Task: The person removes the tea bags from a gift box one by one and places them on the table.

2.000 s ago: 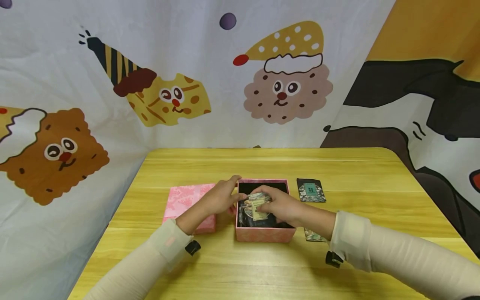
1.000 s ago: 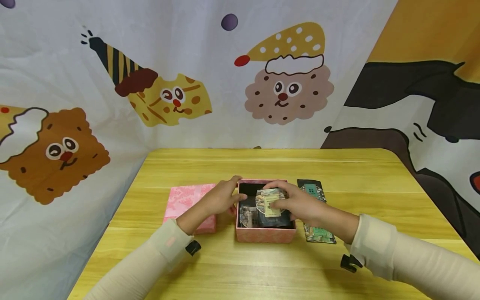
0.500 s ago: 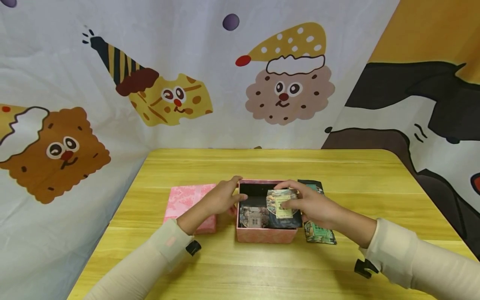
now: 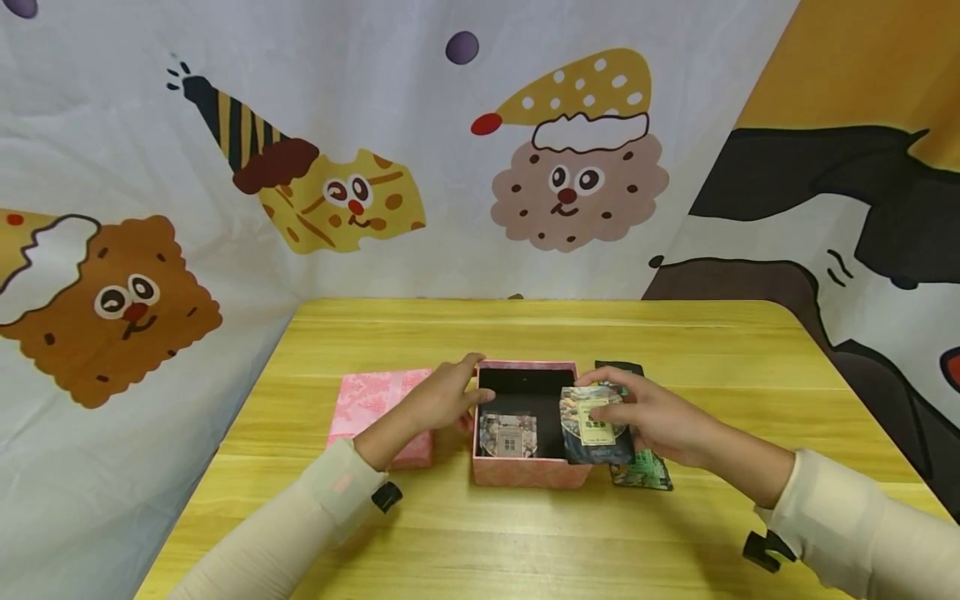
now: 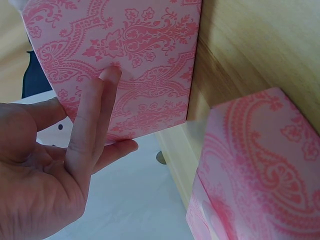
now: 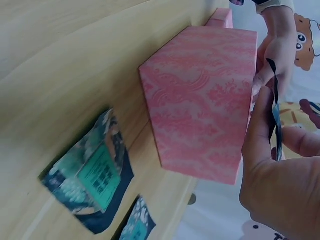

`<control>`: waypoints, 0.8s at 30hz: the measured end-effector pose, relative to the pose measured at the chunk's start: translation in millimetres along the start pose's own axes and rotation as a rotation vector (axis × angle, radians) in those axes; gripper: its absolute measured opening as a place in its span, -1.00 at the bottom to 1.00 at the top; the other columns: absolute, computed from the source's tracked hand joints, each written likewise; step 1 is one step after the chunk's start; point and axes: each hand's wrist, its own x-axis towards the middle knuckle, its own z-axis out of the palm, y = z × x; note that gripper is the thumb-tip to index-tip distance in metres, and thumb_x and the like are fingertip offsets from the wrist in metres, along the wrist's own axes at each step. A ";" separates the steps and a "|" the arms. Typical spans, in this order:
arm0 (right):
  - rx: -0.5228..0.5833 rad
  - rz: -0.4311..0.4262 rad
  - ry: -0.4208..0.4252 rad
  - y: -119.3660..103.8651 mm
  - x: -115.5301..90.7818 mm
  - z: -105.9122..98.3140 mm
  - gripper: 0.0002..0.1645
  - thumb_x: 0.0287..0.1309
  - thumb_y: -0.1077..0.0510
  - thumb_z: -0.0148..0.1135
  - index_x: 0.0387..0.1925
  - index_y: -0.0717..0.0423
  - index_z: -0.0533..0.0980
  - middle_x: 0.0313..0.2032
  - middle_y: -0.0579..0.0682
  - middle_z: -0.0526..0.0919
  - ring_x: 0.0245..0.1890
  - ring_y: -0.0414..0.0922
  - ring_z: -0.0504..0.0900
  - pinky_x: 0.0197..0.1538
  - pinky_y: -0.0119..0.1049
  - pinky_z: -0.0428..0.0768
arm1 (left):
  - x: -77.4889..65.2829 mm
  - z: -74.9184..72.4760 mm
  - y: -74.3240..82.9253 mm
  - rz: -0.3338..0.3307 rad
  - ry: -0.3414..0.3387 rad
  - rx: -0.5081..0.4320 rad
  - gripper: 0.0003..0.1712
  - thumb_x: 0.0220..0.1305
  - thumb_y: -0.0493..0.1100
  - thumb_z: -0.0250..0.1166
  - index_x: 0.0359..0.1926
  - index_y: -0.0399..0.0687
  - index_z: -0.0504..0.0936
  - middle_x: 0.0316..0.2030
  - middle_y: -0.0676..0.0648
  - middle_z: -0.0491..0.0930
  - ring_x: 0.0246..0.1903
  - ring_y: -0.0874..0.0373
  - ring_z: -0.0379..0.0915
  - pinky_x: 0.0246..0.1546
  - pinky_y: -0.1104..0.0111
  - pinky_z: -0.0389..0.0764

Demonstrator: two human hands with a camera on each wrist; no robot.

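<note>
Your right hand [image 4: 663, 417] is pinching the yellow-labelled packet [image 4: 592, 432] above the right edge of the pink box [image 4: 531, 475]; left hand [image 4: 446, 400] is gripping its left wall.

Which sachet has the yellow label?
The sachet pinched in the right hand. The two on the table are green-labelled; the one in the box is greyish-labelled.

The held packet [image 4: 592, 452] partly hides a green-labelled packet [image 4: 649, 475], its print seemingly unreadable.
</note>
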 end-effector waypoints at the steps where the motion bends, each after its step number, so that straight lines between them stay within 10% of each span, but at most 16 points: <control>1: -0.004 0.004 -0.003 0.9 -1.7 -1.8 -0.41 0.48 0.12 0.21 0.43 0.02 0.28 -0.01 0.17 0.34 -0.49 -0.15 0.17 -0.52 -0.30 0.24 | 0.1 0.0 0.0 0.000 0.001 0.000 -0.22 0.52 -0.06 0.25 0.57 -0.22 0.13 0.13 -0.42 0.62 -0.63 0.09 0.69 0.05 0.12 0.68; 9: -0.024 0.038 -0.008 10.4 -12.9 -15.9 -0.43 0.47 0.09 0.23 0.40 0.03 0.30 -0.28 0.03 0.33 -0.50 -0.12 0.20 -0.45 -0.27 0.24 | 0.5 0.8 -1.1 0.005 0.004 0.009 -0.23 0.53 -0.07 0.24 0.57 -0.22 0.13 0.17 -0.43 0.59 -0.63 0.09 0.68 0.08 0.09 0.67; 17: 0.027 0.074 -0.009 28.1 -25.6 -33.0 -0.44 0.50 0.09 0.20 0.41 0.01 0.29 0.40 0.25 -0.02 -0.01 0.06 0.39 -0.05 -0.04 0.47 | 0.3 1.0 -0.8 0.006 -0.007 0.014 -0.22 0.53 -0.08 0.24 0.58 -0.21 0.11 0.12 -0.41 0.63 -0.64 0.11 0.68 0.05 0.09 0.68; 24: 0.063 0.129 0.004 51.9 -34.3 -42.1 -0.47 0.50 0.09 0.19 0.40 -0.02 0.31 0.40 0.27 0.05 0.04 0.04 0.42 -0.04 -0.03 0.54 | 1.0 1.1 -0.3 0.000 0.000 0.014 -0.24 0.53 -0.08 0.24 0.57 -0.21 0.13 0.06 -0.39 0.66 -0.64 0.10 0.68 0.06 0.10 0.67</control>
